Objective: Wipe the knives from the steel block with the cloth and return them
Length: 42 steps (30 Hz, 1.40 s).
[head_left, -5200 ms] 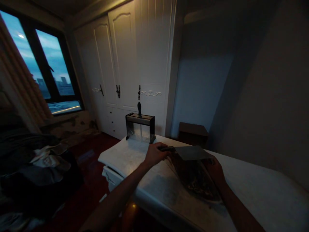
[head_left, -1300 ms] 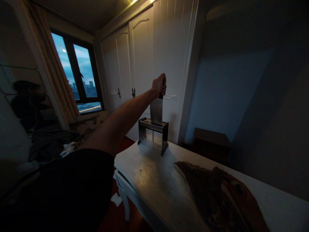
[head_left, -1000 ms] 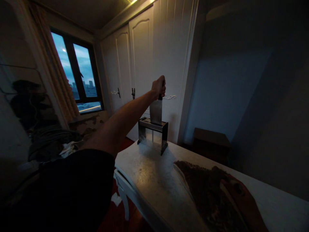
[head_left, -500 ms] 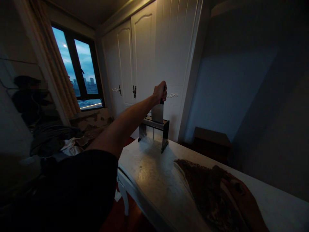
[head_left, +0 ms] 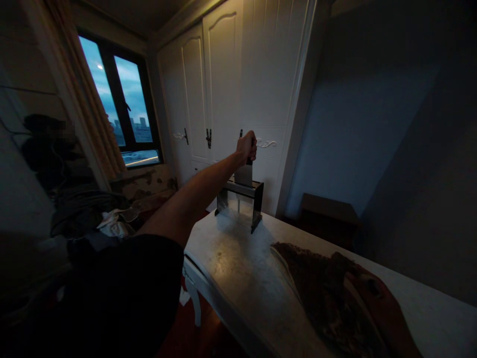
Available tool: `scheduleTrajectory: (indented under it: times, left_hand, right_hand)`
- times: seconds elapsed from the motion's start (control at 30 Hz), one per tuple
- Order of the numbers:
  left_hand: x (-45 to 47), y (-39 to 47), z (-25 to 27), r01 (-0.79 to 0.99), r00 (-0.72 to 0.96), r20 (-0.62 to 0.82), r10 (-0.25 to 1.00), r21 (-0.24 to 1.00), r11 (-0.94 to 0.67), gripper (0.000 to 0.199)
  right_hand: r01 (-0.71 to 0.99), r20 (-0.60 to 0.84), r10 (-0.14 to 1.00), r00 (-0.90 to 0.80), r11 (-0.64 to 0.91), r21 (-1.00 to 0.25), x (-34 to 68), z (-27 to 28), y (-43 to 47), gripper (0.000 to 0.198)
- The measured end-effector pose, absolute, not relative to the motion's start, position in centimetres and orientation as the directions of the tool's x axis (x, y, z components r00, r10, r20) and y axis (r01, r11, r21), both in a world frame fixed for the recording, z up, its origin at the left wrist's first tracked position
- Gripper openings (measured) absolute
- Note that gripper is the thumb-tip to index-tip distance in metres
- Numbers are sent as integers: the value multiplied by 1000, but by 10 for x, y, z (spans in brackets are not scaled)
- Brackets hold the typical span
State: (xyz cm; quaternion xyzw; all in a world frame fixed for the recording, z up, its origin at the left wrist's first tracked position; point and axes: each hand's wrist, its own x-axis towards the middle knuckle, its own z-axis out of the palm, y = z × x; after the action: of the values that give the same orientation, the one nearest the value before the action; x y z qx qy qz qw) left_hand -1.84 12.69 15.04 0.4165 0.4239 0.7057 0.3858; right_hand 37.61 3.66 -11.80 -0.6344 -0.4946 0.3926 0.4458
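Left hand [head_left: 246,148] and right hand [head_left: 378,301] are well apart, one reaching far forward, the other low and near the body. The left one is closed in a fist around the black handle of a knife [head_left: 244,175], its bare arm stretched out from a black sleeve [head_left: 141,288]. The knife stands nearly upright directly below that fist, with its wide blade pointing down. Its lower part goes out of sight at the top of the knife block [head_left: 240,189], so how deep it sits cannot be told.

The block has a metal top, dark sides and a see-through front, and it stands near the far end of a pale table [head_left: 231,283]. The right hand touches a dark cloth [head_left: 316,283] with a pale edge, which lies on the near part of the table, well apart from the block and the knife. Some of that hand's fingers are hidden in the gloom, and whether they grip the cloth cannot be told.

Behind the block rises a white wardrobe [head_left: 266,84] with dark handles. A window [head_left: 131,97] and a curtain [head_left: 87,104] are to the left, above a heap of clothes [head_left: 114,223]. A dark box [head_left: 330,211] stands beyond the table's far edge.
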Motion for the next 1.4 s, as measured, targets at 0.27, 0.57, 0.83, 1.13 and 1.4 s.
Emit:
scheduleTrajectory:
  times: [0.27,0.57,0.83,1.13,1.4]
  left_hand:
    - [-21,129,132,-206,-332,253,909,921,-332,28]
    - [-22,133,109,-183,-336,239,911,932,-312,27]
    - [-18,135,93,-171,-338,207,918,946,-276,26]
    - [-14,136,84,-160,-299,198,933,954,-254,22]
    - [-12,136,74,-155,-293,173,941,962,-225,23]
  right_hand:
    - [242,-91,975,203,-140,-960,374,-117,36,94]
    - [244,-93,970,226,-149,-958,371,-105,28,92]
    - [274,-114,968,226,-175,-946,372,-106,28,95]
    - [264,-57,972,226,-117,-957,379,-120,37,90]
    - [284,-42,975,220,-105,-953,379,-122,38,88]
